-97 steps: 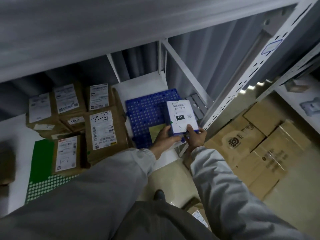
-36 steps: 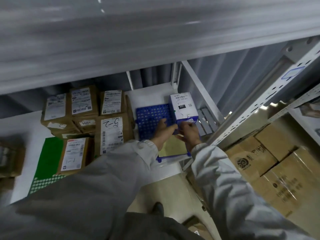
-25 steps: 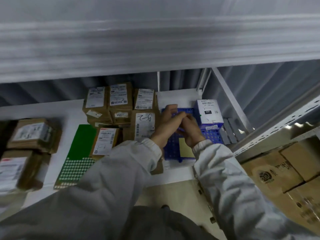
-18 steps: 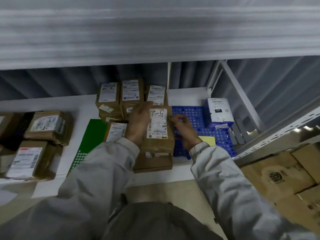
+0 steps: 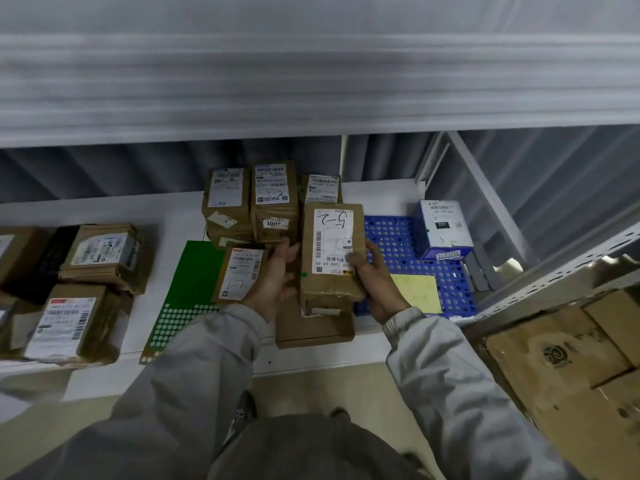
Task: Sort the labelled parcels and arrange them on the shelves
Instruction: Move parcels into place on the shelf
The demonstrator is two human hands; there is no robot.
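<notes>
**Brown parcel now in both hands**

Earlier both hands held the blue box [image 5: 444, 227]; it now stands on the blue mat [image 5: 398, 244] at the shelf's [image 5: 180, 220] right end, let go. The left hand [image 5: 277, 275] and right hand [image 5: 372, 275] instead clasp a brown parcel [image 5: 330, 258] by its long sides — raised above a flat carton [image 5: 311, 327] at the shelf's front. Its long axis runs front to back, label up, the handwritten "5-2" at the far end and upside down. Other labelled parcels sit behind and to the left.
</notes>
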